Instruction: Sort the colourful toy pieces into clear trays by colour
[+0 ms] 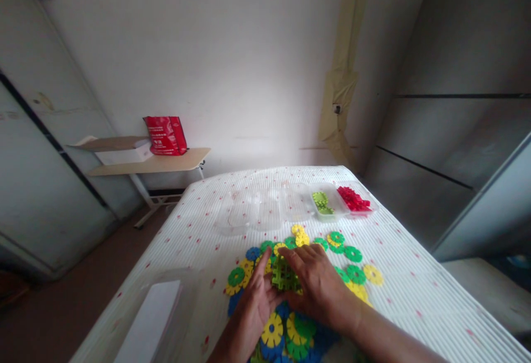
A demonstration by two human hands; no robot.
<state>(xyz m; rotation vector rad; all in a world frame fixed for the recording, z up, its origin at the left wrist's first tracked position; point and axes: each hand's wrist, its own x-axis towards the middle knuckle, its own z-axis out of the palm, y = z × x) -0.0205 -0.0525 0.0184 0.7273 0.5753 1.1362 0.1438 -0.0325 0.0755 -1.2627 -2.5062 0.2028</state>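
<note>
Light-green notched plastic building pieces [285,275] are bunched between my two hands, above a spread pile of toy discs. My left hand [259,299] supports them from the left, its thumb and fingers curled against their side. From the right, my right hand [313,277] closes over them, with its fingers across the top. Beneath and around lie notched discs: a yellow disc [272,330], a green disc [353,253], a blue disc [253,253] and several more. How many pieces I hold is hidden by my fingers.
Clear plastic containers stand in a row at the back; one container [332,217] has light-green pieces [322,202], another holds red pieces [353,199]. A white strip [149,321] lies in a clear tray at left. A red bag [165,136] rests on a side table [178,162].
</note>
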